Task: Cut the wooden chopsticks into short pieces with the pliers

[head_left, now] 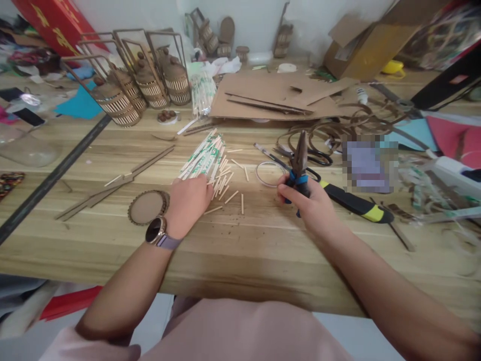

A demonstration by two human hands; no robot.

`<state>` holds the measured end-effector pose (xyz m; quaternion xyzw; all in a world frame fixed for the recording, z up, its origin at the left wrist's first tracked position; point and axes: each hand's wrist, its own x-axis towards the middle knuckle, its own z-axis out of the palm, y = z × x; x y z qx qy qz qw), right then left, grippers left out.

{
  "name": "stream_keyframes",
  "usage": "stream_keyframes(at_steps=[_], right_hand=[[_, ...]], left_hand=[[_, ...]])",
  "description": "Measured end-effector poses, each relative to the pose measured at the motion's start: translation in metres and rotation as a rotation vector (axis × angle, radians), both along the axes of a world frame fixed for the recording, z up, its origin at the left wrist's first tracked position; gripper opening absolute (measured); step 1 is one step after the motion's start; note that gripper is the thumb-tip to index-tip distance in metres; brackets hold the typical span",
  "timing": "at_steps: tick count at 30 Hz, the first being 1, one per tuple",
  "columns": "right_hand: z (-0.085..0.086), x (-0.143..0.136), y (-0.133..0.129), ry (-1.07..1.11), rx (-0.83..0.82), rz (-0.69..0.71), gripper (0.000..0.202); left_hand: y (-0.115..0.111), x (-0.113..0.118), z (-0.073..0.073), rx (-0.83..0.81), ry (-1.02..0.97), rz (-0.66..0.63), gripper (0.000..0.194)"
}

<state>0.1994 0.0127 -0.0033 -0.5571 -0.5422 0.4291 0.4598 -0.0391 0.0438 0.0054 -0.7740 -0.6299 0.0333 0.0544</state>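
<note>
My right hand (306, 198) is closed around the blue-and-black handles of a pair of pliers (300, 156), whose jaws point up and away from me. Over the near end of a pile of paper-wrapped wooden sticks (203, 154) rests my left hand (191, 200), its fingers curled down and mostly hidden, so its grip does not show. Short cut stick pieces (224, 181) lie loose just right of that hand. Beside the left wrist is a round cardboard disc with a scalloped rim (147, 207).
Several small lantern-like baskets with handles (150, 82) stand at the back left. A cardboard sheet (255, 95) carries dark strips. Right of my right hand are a black-and-yellow utility knife (353, 201), scissors (319, 156) and a tape ring (269, 174). A long black bar (56, 175) crosses the left side.
</note>
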Motion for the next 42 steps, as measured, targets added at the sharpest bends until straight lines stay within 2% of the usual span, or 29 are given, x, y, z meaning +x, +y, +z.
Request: stream_keyframes(at_steps=[8,11,13,15,18,20,23,27,30,33,37,40,42], right_hand=[[0.01,0.002,0.005,0.039,0.031,-0.01,0.014],[0.009,0.001,0.008,0.022,0.038,0.015,0.016],[0.007,-0.002,0.009,0.034,0.021,0.016,0.019],[0.005,-0.004,0.01,0.094,-0.016,-0.009,0.024],[0.002,-0.005,0.009,0.223,-0.063,-0.036,0.037],[0.0,-0.004,0.008,0.295,-0.07,-0.045,0.036],[-0.001,-0.001,0.006,0.364,-0.049,-0.108,0.034],[-0.002,0.001,0.005,0.371,-0.023,-0.2,0.028],[-0.003,0.004,0.005,0.329,-0.033,-0.228,0.027],[-0.004,0.006,0.006,0.323,-0.024,-0.27,0.029],[-0.005,0.006,0.006,0.365,-0.064,-0.318,0.033],[-0.009,-0.001,-0.004,0.288,-0.112,-0.329,0.037],[-0.012,-0.011,-0.016,0.205,-0.127,-0.277,0.04]], left_hand=[[-0.006,0.002,0.006,0.031,0.069,-0.036,0.036],[-0.009,0.006,0.01,0.102,0.011,-0.086,0.034],[-0.014,0.011,0.012,0.126,-0.099,-0.13,0.029],[-0.022,0.018,0.012,0.05,-0.275,-0.154,0.024],[-0.037,0.027,0.012,-0.121,-0.587,-0.335,0.021],[-0.046,0.031,0.012,-0.266,-0.736,-0.399,0.02],[-0.052,0.033,0.011,-0.459,-0.878,-0.343,0.021],[-0.051,0.033,0.008,-0.634,-1.04,-0.217,0.021],[-0.048,0.033,0.005,-0.756,-1.062,-0.206,0.031],[-0.048,0.032,0.004,-0.805,-1.015,-0.229,0.042],[-0.05,0.033,0.004,-0.722,-0.948,-0.276,0.039],[-0.053,0.034,0.006,-0.665,-0.928,-0.286,0.038],[-0.058,0.036,0.007,-0.641,-0.917,-0.267,0.037]])
